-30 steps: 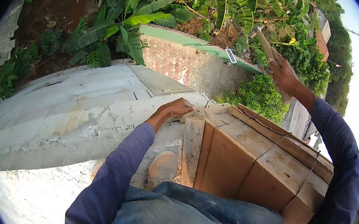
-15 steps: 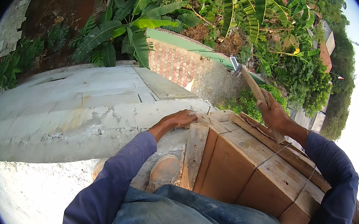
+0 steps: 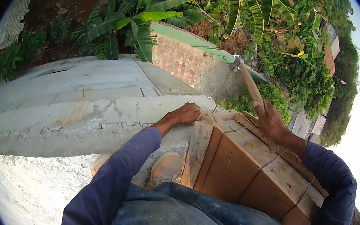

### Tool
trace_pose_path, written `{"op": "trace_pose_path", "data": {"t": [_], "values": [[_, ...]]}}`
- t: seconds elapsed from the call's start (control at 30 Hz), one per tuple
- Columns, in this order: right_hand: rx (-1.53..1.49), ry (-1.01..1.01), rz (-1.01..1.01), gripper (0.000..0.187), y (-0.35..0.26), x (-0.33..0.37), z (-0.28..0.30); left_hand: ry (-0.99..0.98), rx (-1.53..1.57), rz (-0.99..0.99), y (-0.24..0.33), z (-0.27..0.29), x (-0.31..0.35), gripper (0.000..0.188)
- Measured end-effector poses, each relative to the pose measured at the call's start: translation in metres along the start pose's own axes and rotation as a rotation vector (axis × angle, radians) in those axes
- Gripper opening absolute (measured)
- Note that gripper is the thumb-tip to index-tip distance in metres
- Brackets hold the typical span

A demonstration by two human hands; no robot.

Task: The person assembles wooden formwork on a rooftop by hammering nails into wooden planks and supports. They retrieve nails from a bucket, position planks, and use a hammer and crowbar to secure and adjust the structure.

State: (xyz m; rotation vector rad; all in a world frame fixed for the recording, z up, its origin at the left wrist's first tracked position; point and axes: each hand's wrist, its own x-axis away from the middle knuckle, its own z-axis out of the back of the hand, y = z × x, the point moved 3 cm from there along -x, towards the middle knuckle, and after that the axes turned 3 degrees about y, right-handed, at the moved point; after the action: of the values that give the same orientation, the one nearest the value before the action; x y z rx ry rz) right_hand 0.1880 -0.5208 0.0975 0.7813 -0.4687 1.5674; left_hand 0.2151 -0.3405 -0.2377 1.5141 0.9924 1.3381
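Observation:
My right hand (image 3: 273, 124) is wrapped round the wooden handle of a hammer (image 3: 251, 86), raised above the formwork with its metal head pointing away from me. My left hand (image 3: 184, 114) is closed at the near-left corner of the wooden formwork (image 3: 269, 157); its curled fingers grip the end of a wooden batten (image 3: 205, 115), partly hidden by them. A thin nail (image 3: 216, 107) stands up from the wood just right of that hand. The formwork is made of boards and brown panels, bound with wire (image 3: 267, 166). An upright plank (image 3: 198, 142) closes its left end.
A grey concrete ledge (image 3: 75, 120) runs left from the formwork. My shoe (image 3: 166, 169) rests beside the upright plank, below my bent knees. Far below, beyond the edge, lie a paved yard (image 3: 177, 58), a green wall and banana plants (image 3: 140, 35).
The hammer head has swung slightly, its handle now steeper, and the right hand sits a little lower. My left hand stays at the formwork's corner; the view has shifted slightly.

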Motion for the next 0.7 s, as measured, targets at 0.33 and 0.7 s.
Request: {"op": "trace_pose_path", "data": {"t": [0.33, 0.7], "values": [[-0.179, 0.243, 0.184, 0.051, -0.016, -0.054, 0.073, 0.053, 0.052, 0.084, 0.001, 0.000, 0.000, 0.052], [0.143, -0.337, 0.018, 0.060, 0.009, -0.019, 0.018, -0.071, -0.090, 0.024, 0.013, 0.005, 0.004, 0.048]]}}
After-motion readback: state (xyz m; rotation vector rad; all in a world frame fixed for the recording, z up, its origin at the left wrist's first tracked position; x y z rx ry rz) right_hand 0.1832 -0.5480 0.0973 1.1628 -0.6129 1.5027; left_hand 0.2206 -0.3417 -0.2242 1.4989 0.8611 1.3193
